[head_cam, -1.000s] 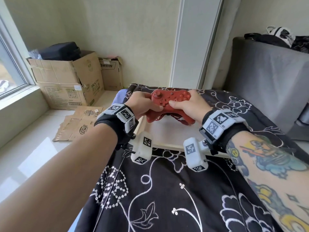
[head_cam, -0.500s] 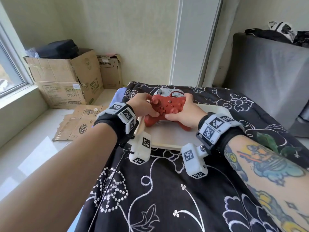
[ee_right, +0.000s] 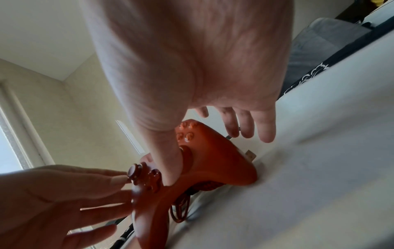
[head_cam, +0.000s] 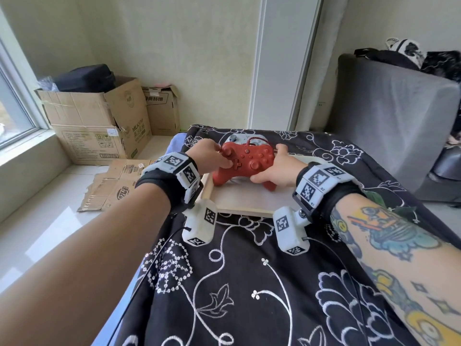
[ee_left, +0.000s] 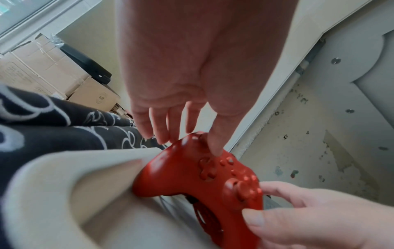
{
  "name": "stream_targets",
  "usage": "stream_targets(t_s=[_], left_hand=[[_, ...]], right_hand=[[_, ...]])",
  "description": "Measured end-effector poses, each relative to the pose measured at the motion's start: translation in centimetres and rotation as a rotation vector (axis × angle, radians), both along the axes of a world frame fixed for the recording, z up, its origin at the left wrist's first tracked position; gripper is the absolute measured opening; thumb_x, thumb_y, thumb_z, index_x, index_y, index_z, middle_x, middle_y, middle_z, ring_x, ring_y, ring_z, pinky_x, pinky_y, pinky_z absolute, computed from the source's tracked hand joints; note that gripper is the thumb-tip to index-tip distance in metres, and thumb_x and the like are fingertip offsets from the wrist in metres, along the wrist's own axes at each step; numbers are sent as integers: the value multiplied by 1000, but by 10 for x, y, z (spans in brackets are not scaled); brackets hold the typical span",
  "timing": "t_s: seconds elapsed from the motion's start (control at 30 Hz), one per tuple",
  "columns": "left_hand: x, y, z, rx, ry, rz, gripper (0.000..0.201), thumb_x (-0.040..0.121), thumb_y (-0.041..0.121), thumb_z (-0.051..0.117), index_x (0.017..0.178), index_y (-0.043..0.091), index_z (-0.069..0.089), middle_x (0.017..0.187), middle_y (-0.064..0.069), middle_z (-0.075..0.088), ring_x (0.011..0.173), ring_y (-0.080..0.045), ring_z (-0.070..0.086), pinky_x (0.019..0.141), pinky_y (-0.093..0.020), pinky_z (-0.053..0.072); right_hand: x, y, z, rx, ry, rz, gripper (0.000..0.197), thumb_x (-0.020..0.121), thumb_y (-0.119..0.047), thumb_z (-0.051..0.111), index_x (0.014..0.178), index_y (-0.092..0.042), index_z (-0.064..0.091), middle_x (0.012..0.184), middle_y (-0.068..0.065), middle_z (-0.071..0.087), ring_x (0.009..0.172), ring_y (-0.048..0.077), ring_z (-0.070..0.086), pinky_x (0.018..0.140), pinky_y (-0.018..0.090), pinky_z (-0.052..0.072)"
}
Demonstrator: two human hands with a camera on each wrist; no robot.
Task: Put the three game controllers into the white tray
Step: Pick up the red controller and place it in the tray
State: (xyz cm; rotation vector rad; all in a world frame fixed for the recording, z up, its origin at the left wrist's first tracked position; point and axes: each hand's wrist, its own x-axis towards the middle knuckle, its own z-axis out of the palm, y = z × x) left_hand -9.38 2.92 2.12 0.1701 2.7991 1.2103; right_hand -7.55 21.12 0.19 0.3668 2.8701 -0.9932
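A red controller [head_cam: 247,161] with a red cable rests on its grips inside the white tray [head_cam: 239,211] on the patterned black cloth. My left hand [head_cam: 209,156] is at its left side with fingers straight behind it and the thumb tip touching its face [ee_left: 192,176]. My right hand [head_cam: 274,166] is at its right side; the thumb lies on the face and the fingers [ee_right: 245,128] reach out straight past it. A white and grey controller [head_cam: 239,139] lies just behind the red one, mostly hidden. No third controller shows.
The tray sits at the far end of the cloth-covered surface [head_cam: 249,283]. Cardboard boxes [head_cam: 99,121] and flattened cardboard [head_cam: 114,186] lie on the floor at the left. A grey sofa [head_cam: 399,121] stands at the right.
Both hands have brought the red controller down and away from me into the tray. Their fingers have loosened from a full grip to lying straight beside it.
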Motion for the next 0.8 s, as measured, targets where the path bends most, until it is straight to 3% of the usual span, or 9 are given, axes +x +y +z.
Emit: stream_targets(t_s=[0.03,0.13,0.23,0.33,0.37,0.43,0.53,0.67,0.8], left_hand=[[6,0,4,18,16,22,12,83,17,70,86,18,59,79,1,52,74,-16,49,63,-22,37],[22,2,11,92,110,67,36,81,15,69,61,24,40,72,-1,50,72,-18,46,56,-22,32],[48,7,16,233,177,95,31,81,12,64,59,24,45,75,-5,59,72,-19,53,59,-25,40],[80,14,18,377,173,91,28,81,7,60,61,25,56,50,12,55,46,-1,48,39,-12,36],[91,17,18,423,163,82,28,80,4,60,61,24,57,44,13,54,44,0,47,40,-12,35],[110,23,17,496,141,78,23,80,3,62,66,22,59,55,13,60,55,-3,51,51,-16,40],[140,25,11,526,129,57,12,81,7,65,78,18,63,73,1,62,62,-7,51,56,-18,39],[174,24,3,548,107,43,9,81,6,64,87,12,68,83,-8,66,74,-16,57,58,-20,39],[193,28,-9,637,57,63,9,83,3,65,87,10,68,86,-13,67,78,-22,61,67,-23,46]], right_hand=[[4,-1,3,-1,-1,-5,114,76,-37,82,154,-6,5,140,18,53,128,33,53,103,34,43],[19,-5,8,-24,12,-11,116,74,-37,82,154,-6,5,139,17,55,125,32,55,104,35,44],[34,-10,10,-72,39,-26,119,69,-39,84,153,-7,6,134,17,60,121,33,60,104,40,47],[60,-14,12,-141,95,-32,117,63,-39,85,149,-9,13,130,20,63,118,35,62,103,45,49],[71,-16,14,-158,117,-31,113,63,-38,85,148,-9,16,132,18,61,119,34,61,103,44,48],[95,-19,14,-181,151,-26,105,64,-37,85,146,-12,22,136,12,55,124,30,56,105,42,45],[141,-18,11,-201,186,-17,114,56,-46,84,148,-21,21,140,8,49,129,28,50,108,43,42],[202,-5,9,-162,213,-50,110,73,-42,81,157,-21,13,149,12,36,139,29,37,112,36,33],[230,13,3,-144,242,-103,101,77,-40,78,156,-21,17,154,11,31,144,27,30,112,34,28]])
